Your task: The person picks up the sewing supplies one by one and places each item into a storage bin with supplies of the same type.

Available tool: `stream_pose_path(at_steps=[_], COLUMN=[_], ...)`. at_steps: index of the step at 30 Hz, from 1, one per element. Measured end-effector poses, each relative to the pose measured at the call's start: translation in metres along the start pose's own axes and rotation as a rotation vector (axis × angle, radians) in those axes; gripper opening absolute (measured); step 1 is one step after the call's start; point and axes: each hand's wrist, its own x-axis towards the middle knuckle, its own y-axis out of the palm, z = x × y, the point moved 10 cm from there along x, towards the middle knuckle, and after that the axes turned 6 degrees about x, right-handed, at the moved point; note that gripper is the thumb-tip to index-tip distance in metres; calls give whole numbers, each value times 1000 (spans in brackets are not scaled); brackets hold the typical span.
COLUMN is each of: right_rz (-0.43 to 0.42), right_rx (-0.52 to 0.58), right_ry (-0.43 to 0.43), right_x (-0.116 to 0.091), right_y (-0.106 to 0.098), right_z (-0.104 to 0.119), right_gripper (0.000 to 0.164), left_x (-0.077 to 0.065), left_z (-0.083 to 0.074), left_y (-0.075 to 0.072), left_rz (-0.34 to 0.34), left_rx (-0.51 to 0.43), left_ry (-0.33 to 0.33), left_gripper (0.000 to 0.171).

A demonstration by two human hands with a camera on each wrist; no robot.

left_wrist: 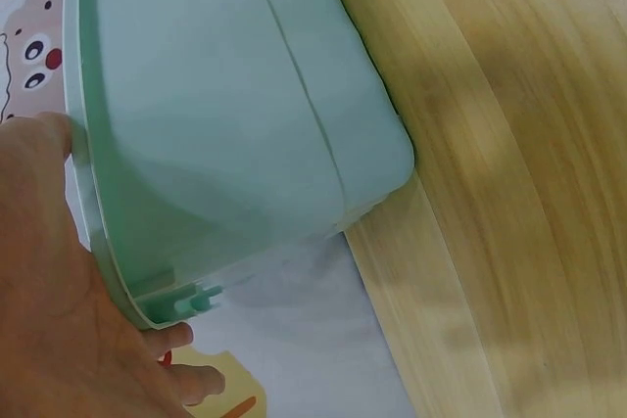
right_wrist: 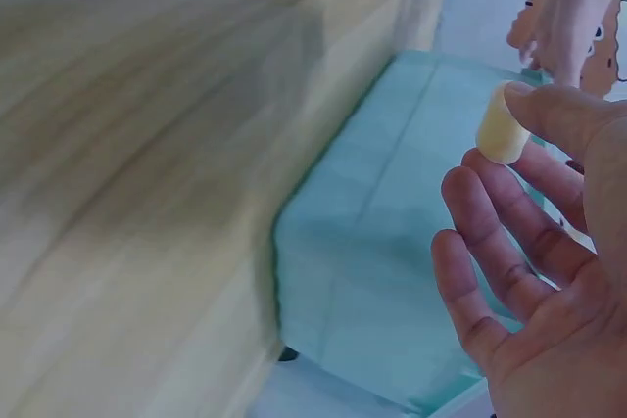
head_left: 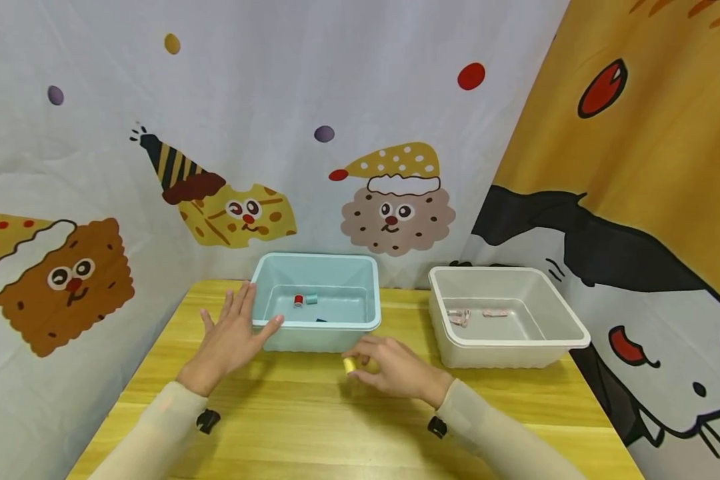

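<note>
My right hand (head_left: 397, 369) pinches a small yellow cylinder (head_left: 349, 365) between thumb and fingertips, just in front of the light blue bin (head_left: 315, 341). In the right wrist view the cylinder (right_wrist: 501, 132) stands out pale and smooth, with the other fingers spread loosely. At the bin's front left corner, my left hand (head_left: 231, 340) rests on the rim with its fingers fairly straight. Inside the bin lie a small red cylinder (head_left: 298, 301) with pale ends, a teal cylinder (head_left: 312, 299) and a dark piece (head_left: 321, 320) mostly hidden by the front wall.
To the right stands a white bin (head_left: 510, 353) holding a few small pinkish pieces (head_left: 459, 317). Both bins sit toward the back of a wooden table (head_left: 288, 427). Behind the table hangs a printed curtain (head_left: 258, 100).
</note>
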Motion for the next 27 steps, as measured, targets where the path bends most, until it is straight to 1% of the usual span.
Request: stream_pose_path(at_steps=[5, 11, 21, 27], right_rz=[-12, -34, -42, -54], right_rx=[-38, -64, -52, -55], right_ry=[-28, -74, -111, -139], right_x=[3, 10, 24, 35], right_y=[-10, -23, -41, -53], right_z=[11, 25, 41, 44], right_gripper=[36, 34, 34, 32], left_x=[0, -1, -2, -2], left_z=[-2, -1, -1, -1], left_y=[-1, -1, 1, 0], left_rz=[-2, -4, -6, -9], left_rx=[-1, 9, -1, 1], left_ry=[5, -1, 1, 2], left_gripper=[115, 117, 116, 116])
